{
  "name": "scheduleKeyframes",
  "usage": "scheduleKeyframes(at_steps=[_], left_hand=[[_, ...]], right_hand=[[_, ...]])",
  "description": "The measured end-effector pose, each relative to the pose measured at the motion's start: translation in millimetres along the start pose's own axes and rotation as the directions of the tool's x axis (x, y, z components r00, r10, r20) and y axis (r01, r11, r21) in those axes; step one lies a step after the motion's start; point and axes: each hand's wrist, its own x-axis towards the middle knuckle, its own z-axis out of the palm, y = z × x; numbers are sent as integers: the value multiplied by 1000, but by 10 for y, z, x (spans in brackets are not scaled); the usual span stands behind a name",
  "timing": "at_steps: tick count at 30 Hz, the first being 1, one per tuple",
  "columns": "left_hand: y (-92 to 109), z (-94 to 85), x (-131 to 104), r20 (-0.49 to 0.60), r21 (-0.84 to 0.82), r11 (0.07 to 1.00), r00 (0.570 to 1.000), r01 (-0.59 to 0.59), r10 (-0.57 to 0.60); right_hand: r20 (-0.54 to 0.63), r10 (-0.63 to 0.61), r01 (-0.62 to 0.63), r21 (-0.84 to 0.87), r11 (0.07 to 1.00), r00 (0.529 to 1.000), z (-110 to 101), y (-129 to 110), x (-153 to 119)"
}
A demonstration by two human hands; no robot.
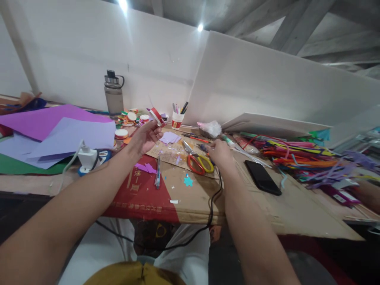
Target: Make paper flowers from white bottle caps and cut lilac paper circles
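Observation:
My left hand [149,136] is raised left of the middle, its fingers closed on a small red and white paper piece [157,116]. My right hand [219,152] is low over the cardboard [196,202], its fingers closed round a dark thing at the end of a black cable [211,204]; what it is stays partly hidden. Scissors [198,160] with one red and one yellow handle lie just left of my right hand. Light purple paper pieces [170,137] lie between the hands. A clear pen-like tool [158,172] and a teal paper shape [188,180] are nearer me.
Purple sheets [74,136], a white plug adapter [87,157] and a bottle [114,95] stand or lie left. A paper cup with pens [177,120] is behind. Right are a black phone [263,177], coloured pipe cleaners [297,154] and another person's hand [368,194].

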Motion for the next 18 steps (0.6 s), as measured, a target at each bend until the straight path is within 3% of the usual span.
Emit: scheduleKeyframes(at_steps=[3, 6, 11, 18], left_hand=[[-19, -6, 4, 16, 25, 1000, 1000, 11, -12], [-42, -11, 5, 43, 55, 998, 999, 14, -17], [-70, -6, 3, 44, 89, 995, 998, 34, -38], [-94, -9, 20, 45, 109, 993, 997, 50, -55]], right_hand=[[199, -248, 186, 284, 941, 948, 130, -278, -148], [250, -372, 328, 201, 923, 894, 256, -463, -270], [330, -310, 320, 24, 947, 892, 285, -572, -374], [353, -278, 306, -24, 952, 893, 318, -628, -372]])
